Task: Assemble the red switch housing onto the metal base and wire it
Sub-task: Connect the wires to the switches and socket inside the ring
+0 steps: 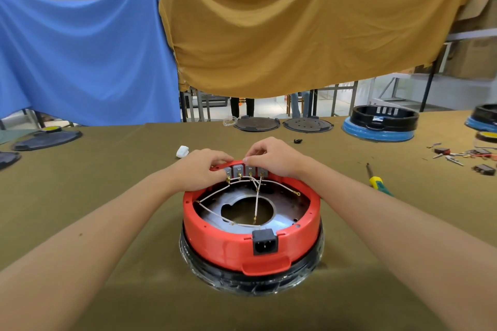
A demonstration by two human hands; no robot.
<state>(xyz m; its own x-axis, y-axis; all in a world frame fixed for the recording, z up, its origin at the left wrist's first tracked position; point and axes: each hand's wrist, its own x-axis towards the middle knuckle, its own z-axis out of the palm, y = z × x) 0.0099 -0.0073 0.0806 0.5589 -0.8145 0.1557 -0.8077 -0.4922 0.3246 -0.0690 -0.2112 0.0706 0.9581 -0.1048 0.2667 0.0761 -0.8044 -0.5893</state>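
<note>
A red switch housing (250, 239) sits mid-worktop on its metal base (242, 212). Both hands meet at its twelve o'clock rim: left hand (200, 169) pinching a terminal, right hand (271, 157) fingers pressed on the switch row (246, 170)

Bright, even overhead light; fisheye warping and blur toward the edges.
</note>
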